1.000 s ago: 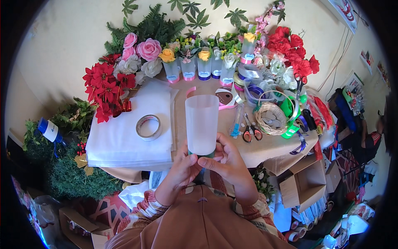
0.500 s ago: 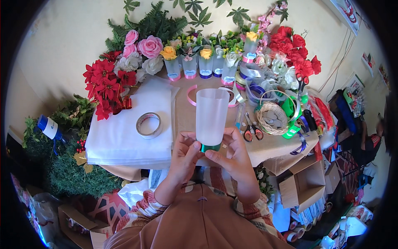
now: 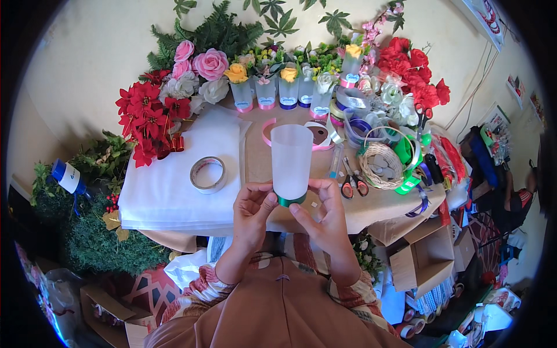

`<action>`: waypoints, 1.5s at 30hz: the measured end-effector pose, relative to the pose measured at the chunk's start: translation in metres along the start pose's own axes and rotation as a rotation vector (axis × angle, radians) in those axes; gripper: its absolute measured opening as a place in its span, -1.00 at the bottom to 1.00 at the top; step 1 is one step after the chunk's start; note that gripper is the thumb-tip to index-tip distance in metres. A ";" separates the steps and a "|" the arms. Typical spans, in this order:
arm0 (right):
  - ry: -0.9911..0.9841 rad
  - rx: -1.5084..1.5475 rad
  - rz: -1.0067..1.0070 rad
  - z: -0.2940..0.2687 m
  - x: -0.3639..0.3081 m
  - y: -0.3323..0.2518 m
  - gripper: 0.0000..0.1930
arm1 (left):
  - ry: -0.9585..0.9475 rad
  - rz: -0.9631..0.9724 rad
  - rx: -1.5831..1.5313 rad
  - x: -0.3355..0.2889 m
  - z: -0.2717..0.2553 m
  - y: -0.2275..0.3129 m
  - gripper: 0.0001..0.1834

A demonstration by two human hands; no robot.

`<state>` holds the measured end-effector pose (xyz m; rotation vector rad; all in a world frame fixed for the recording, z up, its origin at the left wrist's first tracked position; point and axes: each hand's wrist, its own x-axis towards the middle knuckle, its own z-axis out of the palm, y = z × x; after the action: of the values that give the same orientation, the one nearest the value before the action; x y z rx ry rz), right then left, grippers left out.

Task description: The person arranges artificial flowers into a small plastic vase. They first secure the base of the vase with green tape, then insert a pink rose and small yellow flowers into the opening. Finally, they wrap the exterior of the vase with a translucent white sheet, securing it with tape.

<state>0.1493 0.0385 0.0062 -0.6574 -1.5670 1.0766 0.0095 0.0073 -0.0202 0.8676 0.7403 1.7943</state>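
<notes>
A frosted, translucent cup (image 3: 291, 159) stands upright between my hands above the table's front edge. Round its base runs a shiny green ribbon band (image 3: 290, 200). My left hand (image 3: 253, 210) grips the lower left side, thumb against the band. From the right, my right hand (image 3: 322, 211) pinches the same base with thumb and fingers. Behind the cup lie a loop of pink ribbon (image 3: 267, 132) and a ribbon spool (image 3: 320, 136), partly hidden by it. Orange-handled scissors (image 3: 347, 189) rest to the right of the cup.
White sheets (image 3: 156, 197) carry a roll of tape (image 3: 208, 174) on the left. Finished flower cups (image 3: 288, 93) line the back, between red poinsettias (image 3: 145, 107) and red flowers (image 3: 415, 69). A wicker basket (image 3: 380, 165) stands right; a cardboard box (image 3: 423, 258) sits below. A person (image 3: 522, 200) is far right.
The cup has shifted slightly left and stands a little more upright, turned in my fingers. My hands have spread slightly apart at the base, both still holding it.
</notes>
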 end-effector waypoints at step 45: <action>-0.120 -0.745 0.073 -0.021 0.025 0.041 -0.21 | -0.090 0.188 1.086 0.032 -0.014 -0.019 -0.66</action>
<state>0.1574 0.0841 -0.0188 -1.1652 -2.0726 0.5614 -0.0009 0.0423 -0.0356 1.7345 1.6603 1.4126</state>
